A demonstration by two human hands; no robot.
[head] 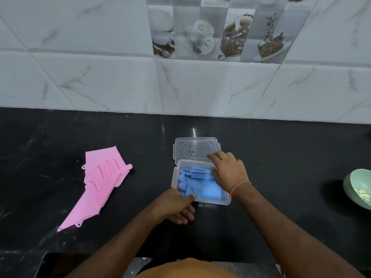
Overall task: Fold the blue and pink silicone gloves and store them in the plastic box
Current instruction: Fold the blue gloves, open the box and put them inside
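- We have the blue gloves folded and lying inside the plastic box, which sits on the black desk in front of us, its clear lid lying flat just behind it.
- Our right hand rests over the box's far right corner, fingers spread and fairly straight, pressing on the blue silicone and the rim rather than gripping anything.
- Our left hand is at the near left corner, thumb laid against the box edge and touching the blue fold; the other fingers curl loosely underneath and hold nothing that we can make out.
- The pink gloves are well apart to the left, spread open and unfolded on the desk, so we judge that half of the job is not yet begun.
- What may go wrong: silicone is springy, so once we lift our hands the blue fold could open and rise above the rim, leaving little room for the pink pair.
- The box looks light; pushing down on one corner could tip it or slide it across the smooth desk.
- The blue pair already fills most of the box, so a loosely folded pink pair may stop the lid from seating.
- A green bowl stands off to the right, near enough for a careless elbow.
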